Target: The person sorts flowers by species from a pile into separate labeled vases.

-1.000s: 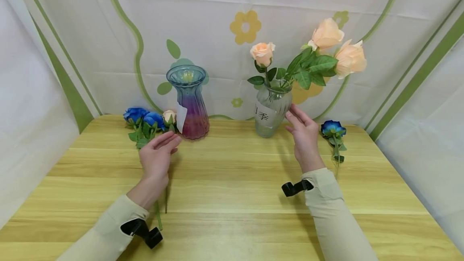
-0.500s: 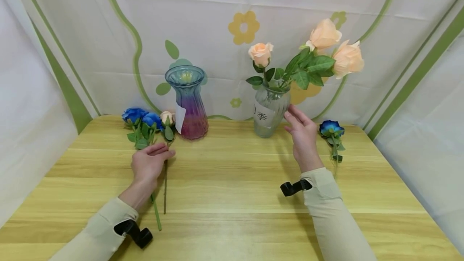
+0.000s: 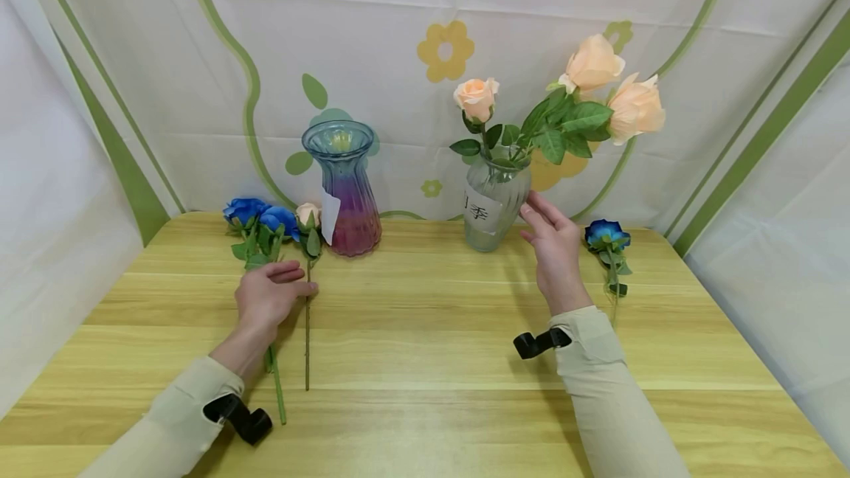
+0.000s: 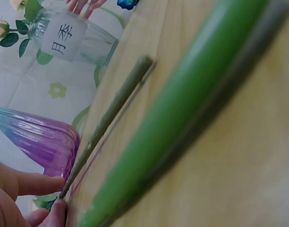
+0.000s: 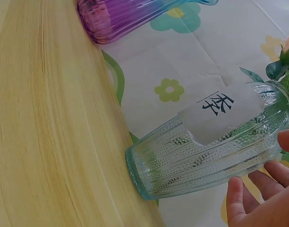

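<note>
In the head view my left hand [image 3: 268,297] is at the flowers on the left, thumb and fingertips pinching the thin brown stem of a small pale-peach rose [image 3: 309,214]. That stem shows between thumb and finger in the left wrist view. Under the same hand run the green stems of two blue roses [image 3: 279,221], partly hidden by it. My right hand [image 3: 556,257] rests its loosely bent fingertips against the right side of a clear glass vase [image 3: 505,198]. The vase stands upright, with a white paper label and several peach roses [image 3: 593,63] in it.
A blue-to-purple glass vase [image 3: 352,190] with a white label stands just right of the small rose. Another blue rose [image 3: 607,236] lies at the far right of the wooden table [image 3: 425,360]. A printed cloth [image 3: 372,35] hangs behind.
My left hand has come back toward me and slightly left, down from the flower heads to the stem. The stems have shifted a little. The right hand stays at the clear vase.
</note>
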The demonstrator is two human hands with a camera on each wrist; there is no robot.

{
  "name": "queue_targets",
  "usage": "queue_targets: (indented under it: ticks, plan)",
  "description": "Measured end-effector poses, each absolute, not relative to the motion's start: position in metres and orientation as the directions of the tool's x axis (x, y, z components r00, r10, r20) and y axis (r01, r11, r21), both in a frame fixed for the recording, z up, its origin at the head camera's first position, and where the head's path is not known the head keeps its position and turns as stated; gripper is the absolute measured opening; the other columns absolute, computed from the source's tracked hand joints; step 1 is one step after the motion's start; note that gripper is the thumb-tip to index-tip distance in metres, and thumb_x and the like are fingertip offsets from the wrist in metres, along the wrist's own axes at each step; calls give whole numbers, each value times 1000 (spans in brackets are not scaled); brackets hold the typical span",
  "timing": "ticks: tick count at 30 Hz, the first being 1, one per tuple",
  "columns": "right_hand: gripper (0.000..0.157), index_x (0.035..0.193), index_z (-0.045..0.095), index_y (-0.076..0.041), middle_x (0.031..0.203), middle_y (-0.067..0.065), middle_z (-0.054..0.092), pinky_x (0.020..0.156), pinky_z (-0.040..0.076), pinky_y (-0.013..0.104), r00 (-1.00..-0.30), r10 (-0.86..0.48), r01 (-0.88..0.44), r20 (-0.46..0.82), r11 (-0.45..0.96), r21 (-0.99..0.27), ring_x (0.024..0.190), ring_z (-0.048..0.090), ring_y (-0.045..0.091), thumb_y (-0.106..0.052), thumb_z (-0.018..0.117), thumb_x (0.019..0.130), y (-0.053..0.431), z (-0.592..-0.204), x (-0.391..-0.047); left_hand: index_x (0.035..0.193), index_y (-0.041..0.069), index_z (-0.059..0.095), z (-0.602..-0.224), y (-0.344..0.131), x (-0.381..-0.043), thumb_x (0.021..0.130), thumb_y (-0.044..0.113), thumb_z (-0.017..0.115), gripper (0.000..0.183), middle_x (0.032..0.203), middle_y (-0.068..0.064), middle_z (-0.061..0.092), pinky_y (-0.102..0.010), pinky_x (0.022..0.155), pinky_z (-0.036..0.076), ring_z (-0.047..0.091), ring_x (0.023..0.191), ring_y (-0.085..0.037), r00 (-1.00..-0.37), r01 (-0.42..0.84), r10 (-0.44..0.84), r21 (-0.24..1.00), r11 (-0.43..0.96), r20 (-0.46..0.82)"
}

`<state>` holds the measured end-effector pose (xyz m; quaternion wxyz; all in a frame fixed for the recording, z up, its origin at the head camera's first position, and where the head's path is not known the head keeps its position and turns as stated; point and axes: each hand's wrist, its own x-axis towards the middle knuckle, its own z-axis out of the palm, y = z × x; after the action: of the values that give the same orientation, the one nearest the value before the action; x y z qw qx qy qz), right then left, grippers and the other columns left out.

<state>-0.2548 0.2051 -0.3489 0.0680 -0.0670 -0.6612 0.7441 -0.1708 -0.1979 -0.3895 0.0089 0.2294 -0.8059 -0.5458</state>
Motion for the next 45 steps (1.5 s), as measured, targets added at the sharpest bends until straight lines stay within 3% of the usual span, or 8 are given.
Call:
queue_targets:
  ticks: [6,14,20,24,31,34,39,45]
  plan:
    - [50,157,54,-18,165,-2,50,102,50,26,-982,187,-10,-12,-117,-993,143,54,15,-26,62,108,206,-349,-255,140,3,67,-390,-201,-175,89,14,85,55,135,-19,73,-44,107,56,66,128,-34,-921,-334,-332,851,405,-203]
    - [50,156,55,-19,164,-3,50,103,50,28,-984,177,-9,-13,-123,-992,141,55,14,-27,63,108,206,-350,-254,138,2,68,-389,-203,-179,91,12,81,50,127,-16,77,-14,72,57,74,116,-27,-921,-334,-331,851,404,-205]
    - [50,156,54,-19,165,-3,50,108,49,31,-985,170,-8,-12,-122,-993,141,54,15,-27,63,108,205,-350,-254,140,5,69,-387,-206,-179,94,13,80,48,132,-14,75,-16,76,60,72,87,2,-914,-353,-317,881,314,-253]
    - [49,156,54,-19,164,-3,50,114,46,37,-986,166,-11,-10,-121,-993,142,54,15,-28,62,108,205,-350,-254,140,6,69,-382,-207,-180,96,18,79,46,126,-6,79,-15,76,59,69,81,8,-914,-332,-328,904,271,-237]
    - [48,155,56,-19,163,-2,51,110,48,35,-985,171,-15,-6,-123,-992,140,55,15,-28,63,108,205,-350,-254,141,-3,65,-369,-204,-181,97,12,78,48,91,18,78,-19,86,62,76,81,4,-911,-246,-353,968,54,-212]
    - [48,155,56,-19,163,-2,51,106,50,31,-985,172,-14,-8,-127,-992,140,56,15,-27,63,108,206,-350,-254,134,0,70,-363,-200,-182,96,4,77,39,85,16,78,-24,90,63,77,80,0,-898,-210,-377,974,-90,-228]
    - [47,155,56,-19,164,-2,51,103,51,28,-985,173,-12,-11,-128,-992,141,55,15,-26,62,109,206,-349,-254,101,12,80,-352,-187,-187,92,-2,79,16,88,8,78,-24,87,64,78,77,-5,-863,-116,-438,942,-314,-252]
    - [47,155,57,-19,164,-2,51,100,52,26,-984,178,-8,-16,-133,-991,140,56,15,-26,63,108,206,-348,-255,91,7,78,-339,-167,-196,88,-7,80,14,88,0,76,-25,83,65,78,75,-10,-829,58,-514,879,-473,-222]
